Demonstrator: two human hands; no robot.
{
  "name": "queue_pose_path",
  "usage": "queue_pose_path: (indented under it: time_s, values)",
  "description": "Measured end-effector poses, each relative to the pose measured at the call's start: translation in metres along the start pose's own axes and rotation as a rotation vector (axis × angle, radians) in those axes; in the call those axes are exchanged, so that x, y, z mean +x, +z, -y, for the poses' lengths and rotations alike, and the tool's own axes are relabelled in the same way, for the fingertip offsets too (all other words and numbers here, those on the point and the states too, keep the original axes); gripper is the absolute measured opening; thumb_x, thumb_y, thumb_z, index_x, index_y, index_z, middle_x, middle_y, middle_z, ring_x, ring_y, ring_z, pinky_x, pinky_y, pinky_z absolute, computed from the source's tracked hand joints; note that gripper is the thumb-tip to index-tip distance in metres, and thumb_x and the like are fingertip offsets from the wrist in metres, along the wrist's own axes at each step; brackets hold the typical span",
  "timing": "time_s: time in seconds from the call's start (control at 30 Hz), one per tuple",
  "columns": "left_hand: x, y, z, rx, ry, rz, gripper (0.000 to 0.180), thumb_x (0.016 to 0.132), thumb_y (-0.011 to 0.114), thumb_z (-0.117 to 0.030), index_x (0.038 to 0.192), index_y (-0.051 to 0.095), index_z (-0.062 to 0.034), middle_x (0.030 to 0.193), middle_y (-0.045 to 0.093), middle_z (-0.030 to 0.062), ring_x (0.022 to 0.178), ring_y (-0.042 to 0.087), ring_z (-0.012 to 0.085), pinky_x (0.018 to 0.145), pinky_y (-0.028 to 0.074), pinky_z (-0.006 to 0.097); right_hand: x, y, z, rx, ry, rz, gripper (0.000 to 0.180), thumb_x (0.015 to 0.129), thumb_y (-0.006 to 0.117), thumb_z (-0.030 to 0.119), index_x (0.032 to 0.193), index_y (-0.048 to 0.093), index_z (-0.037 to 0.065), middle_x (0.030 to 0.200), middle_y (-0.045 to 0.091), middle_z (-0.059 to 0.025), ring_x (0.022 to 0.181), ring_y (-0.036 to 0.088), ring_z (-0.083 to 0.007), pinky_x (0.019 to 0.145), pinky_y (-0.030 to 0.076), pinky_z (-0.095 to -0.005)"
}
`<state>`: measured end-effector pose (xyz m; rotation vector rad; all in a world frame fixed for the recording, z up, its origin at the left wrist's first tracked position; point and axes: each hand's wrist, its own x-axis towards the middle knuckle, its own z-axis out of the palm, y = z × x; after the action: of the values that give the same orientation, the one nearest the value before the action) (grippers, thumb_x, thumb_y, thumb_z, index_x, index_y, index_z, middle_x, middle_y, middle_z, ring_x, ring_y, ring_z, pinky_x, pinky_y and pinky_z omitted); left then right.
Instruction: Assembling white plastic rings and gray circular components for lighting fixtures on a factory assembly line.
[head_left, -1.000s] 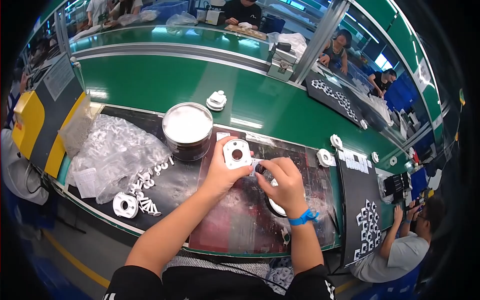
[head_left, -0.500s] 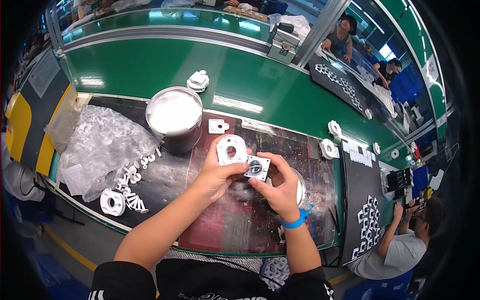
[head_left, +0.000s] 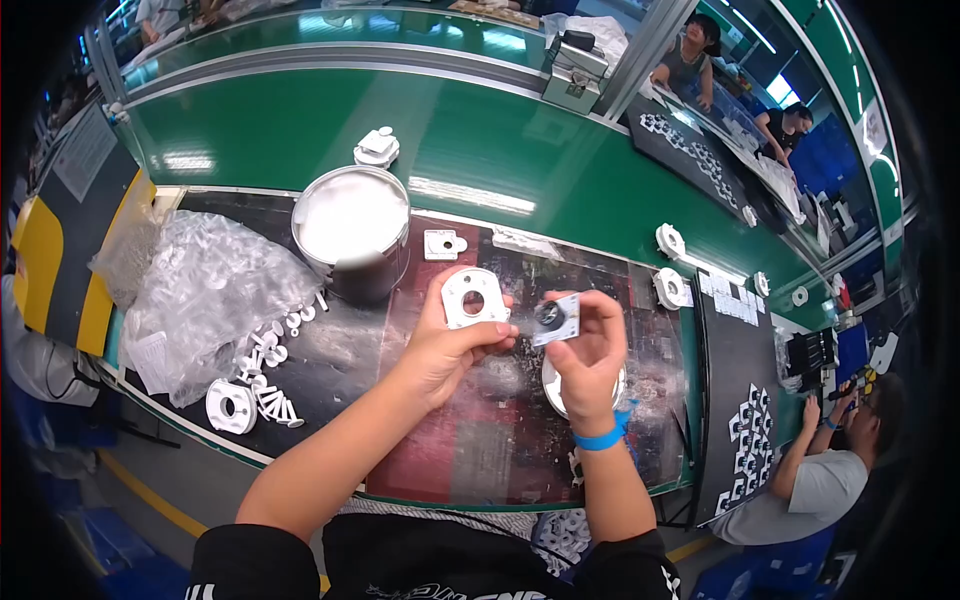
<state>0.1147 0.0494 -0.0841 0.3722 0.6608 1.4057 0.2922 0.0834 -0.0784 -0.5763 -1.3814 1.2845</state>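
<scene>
My left hand (head_left: pixel 437 352) grips a white round plastic housing (head_left: pixel 487 282) with a hole in its middle, thumb along its lower edge. To its right, my right hand (head_left: pixel 592 362) pinches a small square white plate with a black round lens (head_left: pixel 556 326) on it, tilted and a short way apart from the housing. Partly hidden beneath my right hand, a round white-topped dish (head_left: pixel 551 384) rests on the dark red mat (head_left: pixel 450 430). A small white plastic piece (head_left: pixel 441 245) with a hole lies beyond my left hand.
A metal bucket (head_left: pixel 385 270) of white material stands left of the mat. Beside it lie a plastic bag (head_left: pixel 215 285), loose white pins (head_left: pixel 270 385) and another white housing (head_left: pixel 231 406). At right, a black board (head_left: pixel 722 420) carries rows of lens plates; a co-worker (head_left: pixel 815 480) sits beyond.
The lens plate has moved right, away from the housing, and turned on its side in my right hand. My left hand still holds the housing.
</scene>
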Motion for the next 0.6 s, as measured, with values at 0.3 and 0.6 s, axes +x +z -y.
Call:
queue_pose_path:
  time_s: [0.3,0.6]
  values:
    - [0.000,-0.002,-0.002,0.332,-0.105,0.103,0.052,0.100,0.040,-0.041,0.146,0.036,-0.0171,0.126,0.055,0.0060,0.106,0.059,0.0199,0.074,0.052,0.035,0.011,0.005,0.027,-0.901,-0.371,0.240,0.038,0.069,0.080,0.001,0.105,0.068,0.001,0.115,0.063,-0.0162,0.096,0.066,-0.0274,0.081,0.056,-0.0348]
    - [-0.003,-0.001,0.002,0.429,-0.032,0.143,0.050,0.102,0.036,-0.041,0.146,0.036,-0.0157,0.125,0.055,0.0041,0.102,0.057,0.0150,0.071,0.050,0.029,0.010,0.006,0.022,-0.963,-0.434,0.255,0.036,0.073,0.079,0.004,0.107,0.068,0.006,0.112,0.065,-0.0131,0.093,0.067,-0.0288,0.077,0.055,-0.0357]
